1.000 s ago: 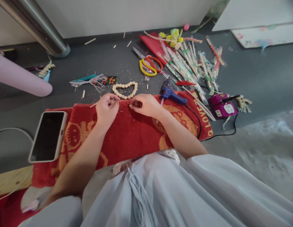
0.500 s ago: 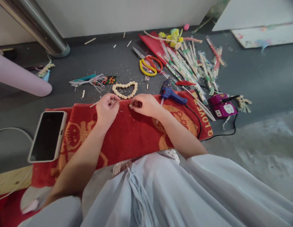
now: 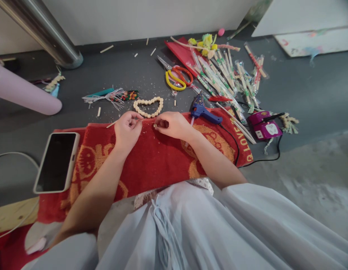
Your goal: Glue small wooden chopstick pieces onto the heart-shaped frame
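Left hand (image 3: pixel 126 129) is curling, thumb near index; cannot tell whether it is gripping anything. Right hand (image 3: pixel 175 125) is pinching a small pale piece (image 3: pixel 155 126), fingertips nearly together. Beaded ring (image 3: pixel 148 102) is lying just beyond both hands' fingers. Towel (image 3: pixel 159 161) is lying beneath them on grey surface (image 3: pixel 106 63); wall (image 3: pixel 151 18) and metal pole (image 3: pixel 47 30) are standing farther beyond. Right of fingers, towel lettering (image 3: pixel 240 135) is reading "LOVE".

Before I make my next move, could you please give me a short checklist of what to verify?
1. Right hand pinching the small pale piece: ok.
2. Left hand gripping something: cannot tell; its fingertips are too small to read.
3. Pale beaded loop outside both hands' grip: ok.
4. Red towel free of crumbs: not ok; pale specks lie between the hands.
5. Blue glue gun hot: cannot tell.
6. Scissors apart from both hands: ok.
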Available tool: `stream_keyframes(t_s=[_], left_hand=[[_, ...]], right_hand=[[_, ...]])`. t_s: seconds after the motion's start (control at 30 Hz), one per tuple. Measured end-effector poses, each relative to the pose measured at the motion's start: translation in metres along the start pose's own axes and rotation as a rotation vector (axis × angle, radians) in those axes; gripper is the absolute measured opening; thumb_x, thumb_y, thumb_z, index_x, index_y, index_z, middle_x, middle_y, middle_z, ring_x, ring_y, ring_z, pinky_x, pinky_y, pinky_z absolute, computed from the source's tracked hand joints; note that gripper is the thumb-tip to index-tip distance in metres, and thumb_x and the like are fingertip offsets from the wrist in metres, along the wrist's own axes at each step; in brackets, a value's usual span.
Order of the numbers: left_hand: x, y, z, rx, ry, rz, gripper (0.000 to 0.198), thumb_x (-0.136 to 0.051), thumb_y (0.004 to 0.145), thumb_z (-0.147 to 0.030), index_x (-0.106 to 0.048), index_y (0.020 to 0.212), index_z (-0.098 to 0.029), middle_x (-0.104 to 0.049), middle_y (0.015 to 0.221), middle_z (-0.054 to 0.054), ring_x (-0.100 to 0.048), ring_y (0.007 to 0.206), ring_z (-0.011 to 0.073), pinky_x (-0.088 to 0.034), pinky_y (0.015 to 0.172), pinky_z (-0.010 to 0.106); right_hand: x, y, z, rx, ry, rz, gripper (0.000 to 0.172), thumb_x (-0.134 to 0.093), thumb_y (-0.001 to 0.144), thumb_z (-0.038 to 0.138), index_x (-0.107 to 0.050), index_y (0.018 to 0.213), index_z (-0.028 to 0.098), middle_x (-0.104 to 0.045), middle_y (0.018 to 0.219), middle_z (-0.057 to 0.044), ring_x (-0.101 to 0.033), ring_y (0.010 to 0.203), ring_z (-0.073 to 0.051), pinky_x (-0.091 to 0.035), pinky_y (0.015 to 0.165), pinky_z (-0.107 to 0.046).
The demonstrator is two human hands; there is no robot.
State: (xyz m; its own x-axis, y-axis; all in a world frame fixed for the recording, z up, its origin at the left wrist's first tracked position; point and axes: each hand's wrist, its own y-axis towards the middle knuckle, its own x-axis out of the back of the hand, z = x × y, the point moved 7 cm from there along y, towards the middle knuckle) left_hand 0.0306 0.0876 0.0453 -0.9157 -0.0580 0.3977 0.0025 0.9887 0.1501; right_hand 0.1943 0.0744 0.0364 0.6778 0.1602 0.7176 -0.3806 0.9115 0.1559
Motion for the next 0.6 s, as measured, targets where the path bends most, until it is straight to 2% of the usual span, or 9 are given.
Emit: stream_keyframes(t_s=[0.37, 0.6], left_hand=[[-0.0004, 0.0000, 0.0016, -0.056, 0.030, -0.004, 0.013, -0.059, 0.069, -0.007, -0.062, 0.069, -0.020, -0.035, 0.043, -0.009, -0.027, 0.041, 0.0069, -0.023, 0.046, 0.023], [-0.0015, -0.0006, 0.0065, -0.040, 0.013, 0.008, 0.011, -0.059, 0.070, -0.010, -0.063, 0.070, -0.020, -0.034, 0.044, -0.009, -0.027, 0.042, 0.0076, -0.023, 0.049, 0.025]], right_hand=[[-0.0003, 0.0002, -0.0002, -0.002, -0.004, 0.010, 0.009, -0.065, 0.080, 0.019, -0.070, 0.086, 0.014, -0.066, 0.076, -0.003, -0.054, 0.067, -0.013, -0.039, 0.069, -0.026], [-0.0012, 0.0003, -0.0005, -0.004, -0.007, 0.016, 0.009, -0.066, 0.080, 0.017, -0.071, 0.086, 0.014, -0.066, 0.075, -0.003, -0.054, 0.068, -0.013, -0.039, 0.069, -0.025]])
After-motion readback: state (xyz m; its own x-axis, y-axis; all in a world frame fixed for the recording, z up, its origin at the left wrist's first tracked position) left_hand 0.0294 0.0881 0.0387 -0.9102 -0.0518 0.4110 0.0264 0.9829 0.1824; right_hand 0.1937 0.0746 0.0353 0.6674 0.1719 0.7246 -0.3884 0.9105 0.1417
